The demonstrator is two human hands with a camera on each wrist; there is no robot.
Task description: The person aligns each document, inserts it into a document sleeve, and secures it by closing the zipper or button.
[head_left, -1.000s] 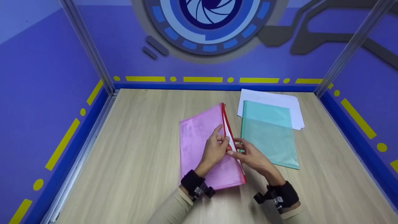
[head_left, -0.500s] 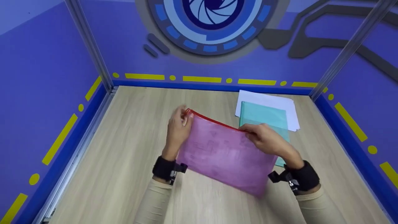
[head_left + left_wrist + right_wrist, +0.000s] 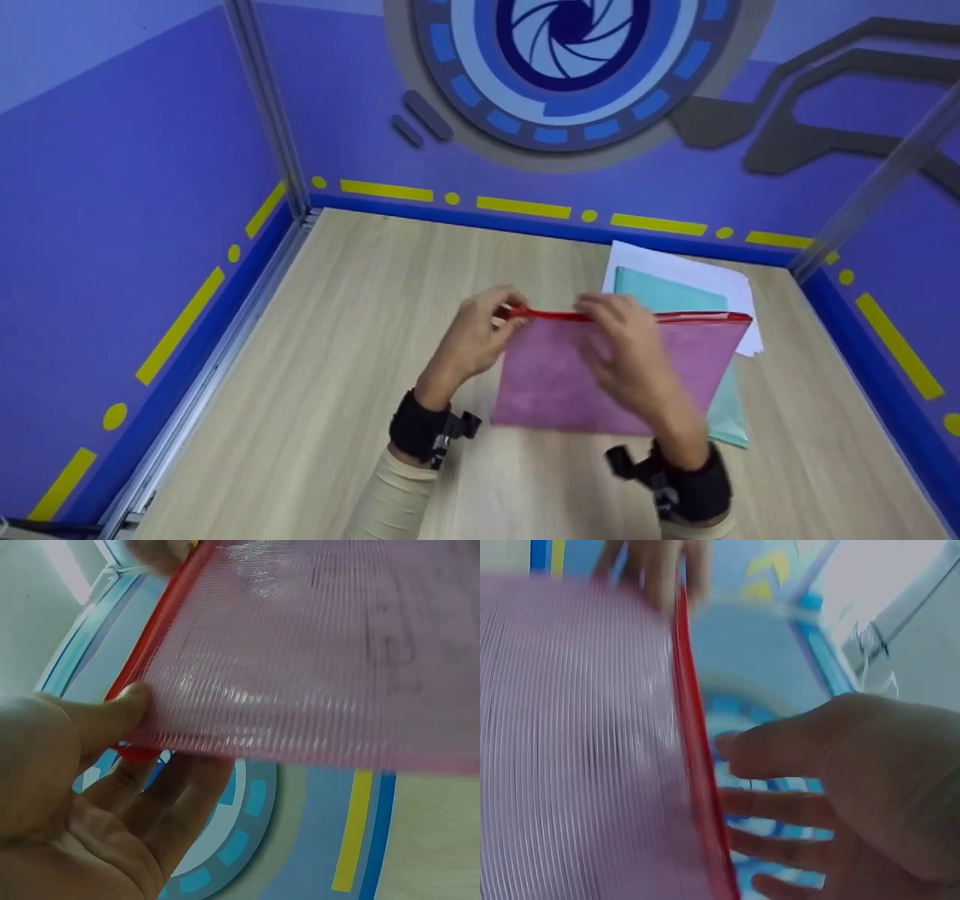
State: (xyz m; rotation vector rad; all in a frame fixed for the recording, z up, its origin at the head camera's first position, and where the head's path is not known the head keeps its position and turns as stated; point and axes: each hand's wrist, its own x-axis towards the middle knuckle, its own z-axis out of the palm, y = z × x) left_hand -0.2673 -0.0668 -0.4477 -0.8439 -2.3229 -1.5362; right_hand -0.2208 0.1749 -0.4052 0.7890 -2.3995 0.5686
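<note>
A pink translucent zipper pouch (image 3: 551, 382) is held up, its red zipper edge (image 3: 705, 318) along the top. My left hand (image 3: 474, 337) pinches the top left corner; the left wrist view shows the thumb on the pouch's ribbed face (image 3: 300, 652) and the fingers behind. My right hand (image 3: 628, 360) is blurred in front of the pouch, near the middle of the zipper. In the right wrist view its thumb and fingers (image 3: 780, 754) are extended beside the red edge (image 3: 697, 742), not curled round it. At the right end the edge looks slightly parted.
Behind the pouch at the right lie a green translucent pouch (image 3: 667, 289) and white paper sheets (image 3: 739, 296) partly under it. Purple panels (image 3: 360, 135) with metal posts (image 3: 262, 97) bound the wooden table (image 3: 337, 315) at the back and sides.
The pink pouch has gone from slanting to raised with its zipper edge nearly level. My right hand has let go of that edge and come inward; my left keeps its hold at the corner.
</note>
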